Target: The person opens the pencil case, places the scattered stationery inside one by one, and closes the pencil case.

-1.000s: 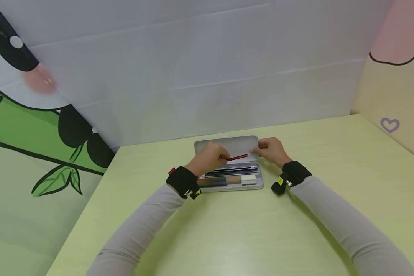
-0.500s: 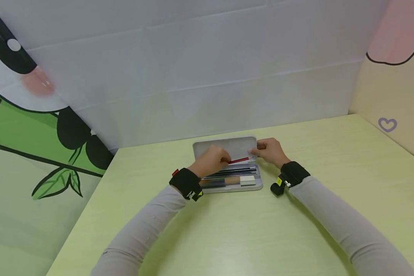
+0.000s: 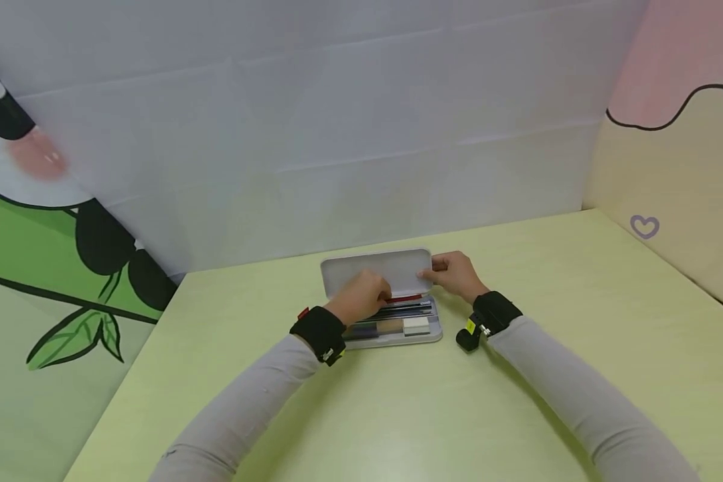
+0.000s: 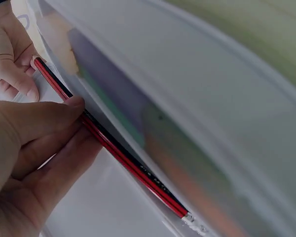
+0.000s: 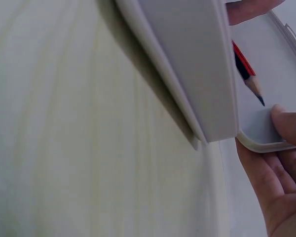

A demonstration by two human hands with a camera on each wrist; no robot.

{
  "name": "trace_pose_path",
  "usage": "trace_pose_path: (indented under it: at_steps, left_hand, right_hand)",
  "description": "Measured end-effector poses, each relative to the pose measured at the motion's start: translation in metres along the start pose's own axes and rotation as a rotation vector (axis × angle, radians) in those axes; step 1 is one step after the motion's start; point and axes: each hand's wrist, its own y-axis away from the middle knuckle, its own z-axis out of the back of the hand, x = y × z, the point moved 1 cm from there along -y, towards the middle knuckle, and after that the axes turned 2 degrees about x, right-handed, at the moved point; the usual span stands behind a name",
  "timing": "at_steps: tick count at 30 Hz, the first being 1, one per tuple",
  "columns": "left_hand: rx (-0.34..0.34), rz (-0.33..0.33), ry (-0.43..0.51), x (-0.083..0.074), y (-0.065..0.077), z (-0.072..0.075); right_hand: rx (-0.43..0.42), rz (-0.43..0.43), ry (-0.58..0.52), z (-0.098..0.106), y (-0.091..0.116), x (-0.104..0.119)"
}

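Observation:
A pale grey pencil case (image 3: 397, 343) lies on the table with its lid (image 3: 343, 274) raised and leaning back. My left hand (image 3: 360, 296) is over the case and pinches a red and black pencil (image 4: 140, 174) between thumb and fingers. In the right wrist view, the pencil's sharpened tip (image 5: 256, 90) points toward the lid's right corner. That corner is held by my right hand (image 3: 458, 273), thumb on the inner face and fingers behind. Several dark pencils (image 3: 406, 309) and a white eraser (image 3: 416, 326) lie in the case; my left hand hides part of its contents.
The light yellow-green table (image 3: 397, 415) meets a pale back wall (image 3: 313, 201) just behind the case. A cream wall (image 3: 687, 234) borders the right side, and a green cartoon-print surface (image 3: 24, 234) lies left.
My left hand has lowered the red and black pencil closer to the case's back edge. The right hand keeps its hold on the lid. The head view has shifted slightly.

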Motion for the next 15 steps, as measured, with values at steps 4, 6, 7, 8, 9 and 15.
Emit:
trace_pose_path:
  at_steps: [4, 6, 7, 8, 9, 15]
  left_hand:
    - [0.009, 0.047, 0.015, 0.0010, -0.0004, -0.0014]
    - [0.010, 0.066, 0.024, 0.0015, -0.0001, -0.0017]
    - [0.011, 0.072, 0.021, 0.0017, 0.0000, -0.0018]
    - [0.010, 0.076, 0.020, 0.0017, 0.0003, -0.0018]
    - [0.009, 0.076, 0.019, 0.0016, 0.0005, -0.0017]
    - [0.021, 0.070, 0.004, 0.0004, 0.0019, -0.0026]
  right_hand:
    - [0.007, -0.016, -0.008, 0.0004, -0.0015, 0.0002]
    - [0.011, -0.019, -0.008, 0.0012, -0.0022, 0.0006]
    - [0.011, -0.019, -0.006, 0.0018, -0.0024, 0.0009]
    - [0.011, -0.019, -0.003, 0.0024, -0.0027, 0.0011]
    - [0.011, -0.019, -0.001, 0.0030, -0.0028, 0.0013]
    - [0.008, -0.018, 0.015, 0.0043, -0.0034, 0.0010]
